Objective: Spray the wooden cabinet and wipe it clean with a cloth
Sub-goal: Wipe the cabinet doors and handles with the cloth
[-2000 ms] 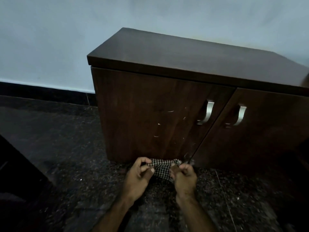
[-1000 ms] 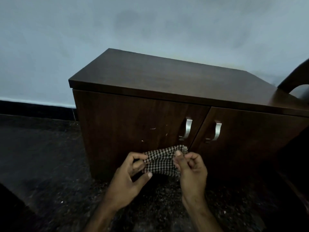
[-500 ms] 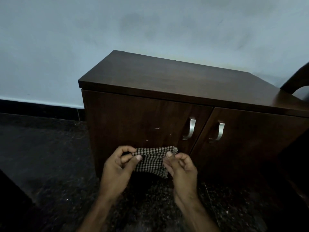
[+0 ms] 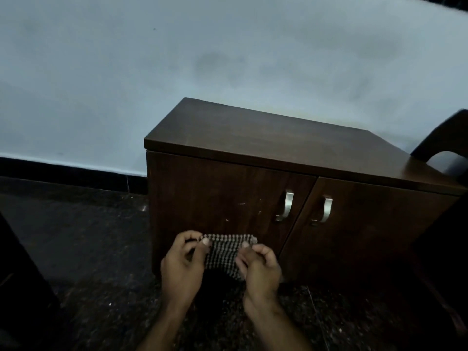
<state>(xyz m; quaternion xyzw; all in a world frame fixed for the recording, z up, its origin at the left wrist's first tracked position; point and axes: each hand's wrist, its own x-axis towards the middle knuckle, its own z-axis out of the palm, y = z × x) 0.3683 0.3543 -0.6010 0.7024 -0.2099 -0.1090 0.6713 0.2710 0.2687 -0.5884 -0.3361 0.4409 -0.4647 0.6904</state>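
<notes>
Left hand point(image 4: 181, 266): pinches the left top corner of the cloth point(image 4: 224, 254) between thumb and fingers, probably to stretch it flat for folding or wiping.
Cloth: small, black-and-white check, held taut in the air between both hands, in front of the left door's lower part; whether it touches the door cannot be told.
Right hand point(image 4: 260, 268): pinches the right top corner, mirroring the other.
Cabinet point(image 4: 266, 158): dark brown wood, two doors with metal handles point(image 4: 286, 209), pale marks on the left door; it stands on the floor against the wall.

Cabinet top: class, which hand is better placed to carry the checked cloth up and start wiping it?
Probably the right hand. Both hands pinch the checked cloth, but the cabinet top stretches up and rightward from it, on the right hand's side; the left hand would reach across.
</notes>
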